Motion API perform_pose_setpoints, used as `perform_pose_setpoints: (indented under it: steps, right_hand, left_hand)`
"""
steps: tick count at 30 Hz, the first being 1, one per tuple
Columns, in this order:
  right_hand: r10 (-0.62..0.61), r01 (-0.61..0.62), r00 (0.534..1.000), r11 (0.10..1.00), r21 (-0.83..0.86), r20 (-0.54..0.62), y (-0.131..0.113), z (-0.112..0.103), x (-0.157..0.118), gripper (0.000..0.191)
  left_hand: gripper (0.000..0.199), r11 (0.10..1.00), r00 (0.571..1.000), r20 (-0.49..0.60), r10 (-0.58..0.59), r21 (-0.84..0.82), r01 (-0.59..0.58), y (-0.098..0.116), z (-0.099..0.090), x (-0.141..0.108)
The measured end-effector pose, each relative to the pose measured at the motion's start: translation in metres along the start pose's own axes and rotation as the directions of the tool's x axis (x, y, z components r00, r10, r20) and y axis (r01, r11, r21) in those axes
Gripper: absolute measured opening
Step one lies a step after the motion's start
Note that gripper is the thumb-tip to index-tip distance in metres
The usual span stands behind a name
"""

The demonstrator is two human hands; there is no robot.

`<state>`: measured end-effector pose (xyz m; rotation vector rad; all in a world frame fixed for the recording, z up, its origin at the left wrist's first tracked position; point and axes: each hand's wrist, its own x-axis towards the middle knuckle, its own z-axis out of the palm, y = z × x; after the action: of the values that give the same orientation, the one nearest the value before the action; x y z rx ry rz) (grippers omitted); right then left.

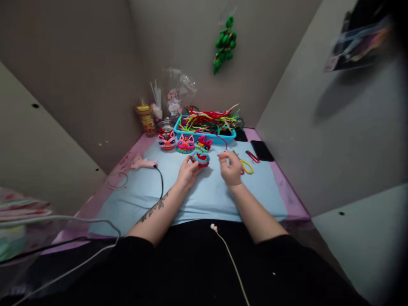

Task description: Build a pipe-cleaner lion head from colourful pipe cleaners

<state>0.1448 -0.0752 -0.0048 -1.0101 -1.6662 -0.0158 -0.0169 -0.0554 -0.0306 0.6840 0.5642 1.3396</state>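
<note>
My left hand [188, 171] is closed around a small rounded piece made of fuzzy pipe cleaners [200, 159], teal with red in its middle. To the right, my right hand [230, 168] is raised over the table with its fingers curled together. What it pinches, if anything, is too small to make out. A dark red pipe cleaner [222, 138] curves over the basket rim and ends just above that hand. Beyond my left hand sit three fuzzy animal heads: a red and pink one [167, 140], a pink one [185, 144] and a red and green one [203, 143].
A blue basket [204, 137] of colourful pipe cleaners stands at the back. Yellow-handled scissors [247, 167], a red cutter [253, 156] and a black phone-like slab [262, 151] lie right. Left are a pink glue gun [143, 163] with its cord and a tan cup [147, 121].
</note>
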Motion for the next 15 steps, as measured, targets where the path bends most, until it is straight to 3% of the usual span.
perform_pose_setpoints:
  steps: [2,6,9,15]
  right_hand:
    - [0.015,-0.019,0.997,0.998,-0.059,-0.07,0.01,0.01,-0.005,0.027]
    - [-0.003,0.015,0.998,0.983,-0.182,0.063,0.017,0.03,-0.018,0.036]
    - [0.002,0.033,0.988,0.974,-0.226,0.152,0.015,0.036,-0.022,0.047]
    - [0.046,0.008,0.976,0.968,-0.251,0.211,0.01,0.041,-0.022,0.049]
  left_hand:
    - [0.053,1.0,1.0,-0.001,0.003,-0.007,-0.003,-0.004,0.002,0.001]
    - [0.055,1.0,1.0,-0.006,0.005,-0.007,-0.005,-0.008,-0.005,0.006]
    - [0.047,1.0,1.0,-0.005,-0.008,-0.005,0.008,-0.01,-0.009,0.008]
    - [0.033,0.998,0.998,0.009,-0.058,0.009,0.058,-0.009,-0.007,0.007]
